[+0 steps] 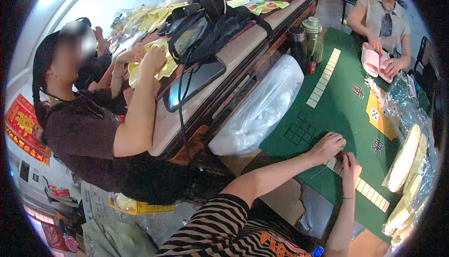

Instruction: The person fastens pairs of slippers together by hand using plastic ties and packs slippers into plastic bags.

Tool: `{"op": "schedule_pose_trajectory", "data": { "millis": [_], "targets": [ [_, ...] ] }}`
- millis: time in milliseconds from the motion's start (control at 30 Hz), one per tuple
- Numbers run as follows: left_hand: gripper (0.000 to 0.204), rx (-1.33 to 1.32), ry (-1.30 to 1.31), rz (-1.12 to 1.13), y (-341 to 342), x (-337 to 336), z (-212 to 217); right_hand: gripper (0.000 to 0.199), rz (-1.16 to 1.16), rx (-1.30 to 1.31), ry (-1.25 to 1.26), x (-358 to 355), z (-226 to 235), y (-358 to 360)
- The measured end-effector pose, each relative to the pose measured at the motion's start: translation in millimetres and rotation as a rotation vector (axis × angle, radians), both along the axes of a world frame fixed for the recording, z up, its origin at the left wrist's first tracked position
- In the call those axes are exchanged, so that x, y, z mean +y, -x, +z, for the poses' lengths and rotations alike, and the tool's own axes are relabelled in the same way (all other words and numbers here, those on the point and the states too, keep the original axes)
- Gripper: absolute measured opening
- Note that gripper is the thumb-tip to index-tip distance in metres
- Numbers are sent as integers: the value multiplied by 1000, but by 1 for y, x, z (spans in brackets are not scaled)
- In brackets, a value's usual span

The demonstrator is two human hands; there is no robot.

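Both of my hands are over the green mahjong mat (327,93), close together near its front edge. My left hand (329,147) is closed, its fingers curled down. Just to the right, my right hand (351,168) has its fingers bent in a pinch. Something small and dark shows between the fingertips, too small to name. A thin pale line, like a thread or wire, lies on the mat below my left hand. Beside my hands runs a row of cream tile shapes (372,195); I cannot tell whether they are printed or real.
A clear plastic bag (262,107) bulges at the mat's left. Pale slippers (405,158) in plastic lie along the right edge. Across, a person holds pink slippers (371,61). Bottles (312,37) stand at the far left corner. Another person at left handles yellow pieces (164,68).
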State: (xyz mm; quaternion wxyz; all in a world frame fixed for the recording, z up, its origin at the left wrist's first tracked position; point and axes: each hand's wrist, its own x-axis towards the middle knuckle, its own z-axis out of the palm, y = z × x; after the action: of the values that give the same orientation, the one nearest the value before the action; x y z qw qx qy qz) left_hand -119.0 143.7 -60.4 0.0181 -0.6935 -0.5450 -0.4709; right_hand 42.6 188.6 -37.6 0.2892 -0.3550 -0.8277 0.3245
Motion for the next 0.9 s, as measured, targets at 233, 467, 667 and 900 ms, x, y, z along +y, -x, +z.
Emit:
{"op": "schedule_pose_trajectory", "data": {
  "millis": [233,467,667,900],
  "targets": [
    [14,-72,107,-137,-7,-2,15,14,-132,107,127,8,-20,-9],
    [15,-82,230,-156,-3,8,9,16,-22,49,215,8,6,-11],
    [19,-30,268,-166,-2,6,9,17,-3,70,98,8,5,-15],
    [15,-73,291,-163,3,3,10,20,-1,-11,7,6,4,-8]
  ]
}}
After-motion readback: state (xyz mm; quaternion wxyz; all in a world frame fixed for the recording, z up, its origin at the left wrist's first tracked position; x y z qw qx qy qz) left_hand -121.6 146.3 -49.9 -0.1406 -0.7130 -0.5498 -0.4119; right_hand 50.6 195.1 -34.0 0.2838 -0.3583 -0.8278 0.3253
